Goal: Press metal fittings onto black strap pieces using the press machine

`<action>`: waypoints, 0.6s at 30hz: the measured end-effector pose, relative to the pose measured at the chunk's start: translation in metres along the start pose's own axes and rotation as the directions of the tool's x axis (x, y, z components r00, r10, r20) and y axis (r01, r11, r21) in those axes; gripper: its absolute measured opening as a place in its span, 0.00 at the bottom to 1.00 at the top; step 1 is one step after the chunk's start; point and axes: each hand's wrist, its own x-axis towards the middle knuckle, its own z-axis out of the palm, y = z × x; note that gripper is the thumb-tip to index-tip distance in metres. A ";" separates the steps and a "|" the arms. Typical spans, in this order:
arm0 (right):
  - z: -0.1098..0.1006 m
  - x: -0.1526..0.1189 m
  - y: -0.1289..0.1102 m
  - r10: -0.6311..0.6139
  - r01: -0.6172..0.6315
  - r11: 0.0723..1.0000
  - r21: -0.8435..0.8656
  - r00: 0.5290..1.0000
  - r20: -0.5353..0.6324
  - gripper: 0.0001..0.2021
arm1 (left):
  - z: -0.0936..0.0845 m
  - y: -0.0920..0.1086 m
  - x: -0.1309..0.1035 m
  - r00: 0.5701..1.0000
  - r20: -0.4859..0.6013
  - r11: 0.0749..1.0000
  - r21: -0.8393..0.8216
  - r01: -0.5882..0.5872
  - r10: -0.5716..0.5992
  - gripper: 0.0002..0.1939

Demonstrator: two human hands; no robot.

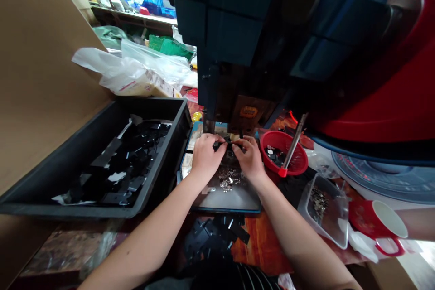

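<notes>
Under the head of a blue press machine [249, 111], my left hand [208, 152] and my right hand [249, 156] meet from both sides. Their fingers are closed in a pinch at a small dark piece, mostly hidden by the fingertips and the press; it looks like a black plate. Just in front of the hands, many small shiny metal bits [229, 179] lie scattered on the machine's metal base [227, 199]. Nearer to me, a loose heap of flat black plates [212, 238] rests on the wooden table [261, 240].
To the left stands a deep black bin [146, 199] holding black plates, beside a cardboard wall [44, 54]. On the right are a red basket [301, 163], a lever [295, 142], a clear plastic tub [331, 231] of metal bits and a red mug [369, 217].
</notes>
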 end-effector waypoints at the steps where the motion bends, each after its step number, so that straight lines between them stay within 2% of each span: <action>1: 0.003 0.001 0.003 0.017 -0.017 1.000 0.022 1.000 -0.006 0.08 | 0.001 -0.002 0.002 1.000 0.006 1.000 -0.003 0.007 -0.007 0.03; 8: 0.008 0.005 0.010 0.061 -0.068 0.983 0.170 0.997 0.047 0.10 | 0.007 -0.009 0.007 0.996 0.083 0.999 -0.041 0.026 -0.022 0.08; 14: 0.008 0.014 0.007 0.079 -0.090 0.980 0.176 0.994 0.073 0.09 | 0.010 -0.011 0.013 0.991 0.134 0.998 -0.063 0.007 0.002 0.12; 18: 0.002 0.006 0.004 0.073 -0.075 0.986 0.146 0.997 0.023 0.09 | -0.002 -0.002 0.007 0.995 0.104 0.999 -0.043 0.004 0.000 0.10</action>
